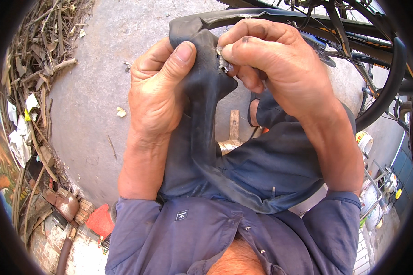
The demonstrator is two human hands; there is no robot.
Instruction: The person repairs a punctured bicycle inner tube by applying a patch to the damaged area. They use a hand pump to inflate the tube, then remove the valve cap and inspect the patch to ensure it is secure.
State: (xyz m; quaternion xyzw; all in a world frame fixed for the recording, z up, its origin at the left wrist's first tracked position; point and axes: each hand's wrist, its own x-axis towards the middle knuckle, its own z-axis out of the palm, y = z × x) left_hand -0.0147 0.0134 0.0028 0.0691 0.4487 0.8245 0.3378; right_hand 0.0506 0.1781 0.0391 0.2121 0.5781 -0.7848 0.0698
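Note:
A black rubber inner tube [203, 107] hangs in a long loop across my lap, and its valve stem [274, 192] sticks up near my shirt. My left hand [155, 85] is closed round a folded stretch of the tube, thumb on top. Against that stretch, my right hand [280, 64] pinches a small crumpled silvery-grey scrap [223, 63] between thumb and fingers. The scrap touches the tube's surface; what lies under it is hidden. Dark smudges mark the right fingers.
A bicycle [339, 32] with black tyres lies at the upper right, close to my right hand. Sticks and twigs [41, 59] are heaped along the left. A red container [100, 221] is at lower left. A metal rack with containers [375, 197] stands at right.

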